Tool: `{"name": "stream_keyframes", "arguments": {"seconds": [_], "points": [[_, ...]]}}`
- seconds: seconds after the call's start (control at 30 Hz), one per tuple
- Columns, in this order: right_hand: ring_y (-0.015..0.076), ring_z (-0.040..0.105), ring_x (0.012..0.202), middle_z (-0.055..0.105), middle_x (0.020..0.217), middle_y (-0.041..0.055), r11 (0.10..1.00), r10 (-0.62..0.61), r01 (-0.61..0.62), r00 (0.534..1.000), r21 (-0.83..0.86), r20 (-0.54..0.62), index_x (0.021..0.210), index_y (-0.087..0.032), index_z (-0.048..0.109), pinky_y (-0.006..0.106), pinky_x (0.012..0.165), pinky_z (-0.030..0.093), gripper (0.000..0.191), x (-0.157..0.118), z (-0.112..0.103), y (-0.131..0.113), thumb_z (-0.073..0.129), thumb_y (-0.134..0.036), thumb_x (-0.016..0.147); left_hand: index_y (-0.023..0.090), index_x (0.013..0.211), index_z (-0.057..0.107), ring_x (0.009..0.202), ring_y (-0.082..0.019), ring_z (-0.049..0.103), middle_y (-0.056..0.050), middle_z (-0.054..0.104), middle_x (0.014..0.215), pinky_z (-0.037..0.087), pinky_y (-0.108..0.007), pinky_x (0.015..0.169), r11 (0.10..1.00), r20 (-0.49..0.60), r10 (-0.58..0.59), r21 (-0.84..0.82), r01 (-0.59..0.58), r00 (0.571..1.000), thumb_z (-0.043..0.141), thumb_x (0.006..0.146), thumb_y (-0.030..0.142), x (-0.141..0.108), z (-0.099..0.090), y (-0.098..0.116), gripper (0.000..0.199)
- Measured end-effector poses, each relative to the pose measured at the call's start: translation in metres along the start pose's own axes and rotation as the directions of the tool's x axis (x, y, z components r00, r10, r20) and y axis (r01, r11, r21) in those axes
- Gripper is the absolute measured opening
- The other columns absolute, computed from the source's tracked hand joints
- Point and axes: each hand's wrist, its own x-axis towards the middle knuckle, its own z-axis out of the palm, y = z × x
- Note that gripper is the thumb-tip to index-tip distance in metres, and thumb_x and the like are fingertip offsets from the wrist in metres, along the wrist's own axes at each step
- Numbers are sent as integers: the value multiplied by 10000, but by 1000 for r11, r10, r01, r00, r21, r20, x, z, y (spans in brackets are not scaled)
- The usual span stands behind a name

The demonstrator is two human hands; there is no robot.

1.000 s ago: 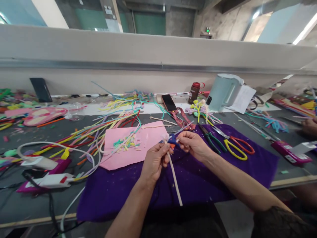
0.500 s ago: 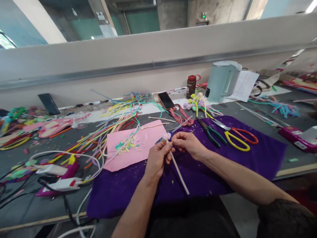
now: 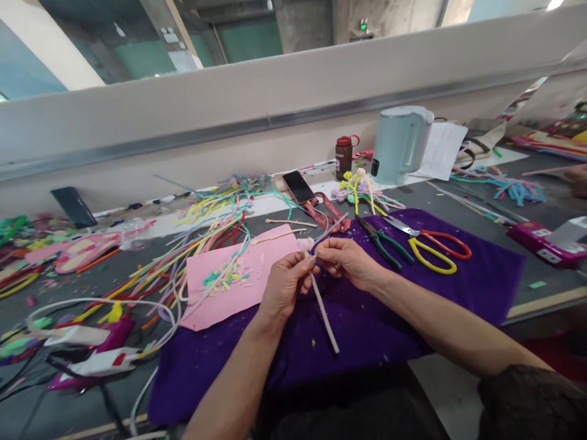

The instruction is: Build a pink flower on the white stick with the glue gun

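Observation:
My left hand (image 3: 285,281) pinches the pale stem of a small chenille flower (image 3: 306,245), just beneath its pinkish-white head. The long white stem (image 3: 326,318) slants down from the fingers over a purple cloth (image 3: 206,373). Close against it, my right hand (image 3: 351,263) has thumb and forefinger pressed together near the flower's base; whatever lies between them is too small to make out. Behind the left hand lies a pink sheet (image 3: 263,266) with cut yellow, green and pink bits (image 3: 229,276). Pliers (image 3: 383,244) and red-and-yellow scissors (image 3: 426,238) rest right of my hands.
Loose chenille stems (image 3: 197,250) spread across the left. Further back are a phone (image 3: 299,186), a bottle (image 3: 343,159), a kettle (image 3: 398,146) and a bunch of chenille flowers (image 3: 360,186). Cabled power strips (image 3: 98,360) sit front left. Another person's hand (image 3: 578,180) shows at the right edge.
The view has turned slightly right, shifting the table's things leftward. My hands stay together at the flower, whose head shows more clearly above the fingers. Another person's hand has appeared at the right edge.

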Motion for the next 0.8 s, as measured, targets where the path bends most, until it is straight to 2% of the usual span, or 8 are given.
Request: {"name": "stream_keyframes", "arguments": {"seconds": [0.2,0.33,0.67,0.8], "points": [[32,396,389,557,547,-43,995,-104,103,992,-18,-71,794,-155,569,157,360,237,228,-3,6,5,669,-321,672,123,722,549,337,6,348,38,555,574,243,-116,310,984,2,-42,-174,42,999,657,668,324,3,3,-6,234],[33,409,406,586,618,-32,994,-110,108,990,-26,-88,840,-164,574,163,374,257,276,-6,12,9,692,-320,644,128,678,531,338,4,329,72,463,489,242,-111,317,967,20,-21,-255,26,1000,653,675,306,0,3,-6,217],[49,438,410,559,531,-39,996,-84,81,992,-39,-95,747,-164,542,157,371,251,192,-6,12,9,639,-321,692,128,700,567,345,-3,364,28,571,592,251,-134,316,989,-33,-37,-146,32,999,673,646,356,-6,3,-8,256],[53,441,395,539,513,-48,989,-95,82,990,-127,-100,720,-166,531,158,354,255,162,-5,9,5,608,-307,702,120,675,572,333,-8,360,11,583,565,232,-145,317,997,-58,-2,-81,-2,998,673,644,377,-6,0,-10,278]]}}
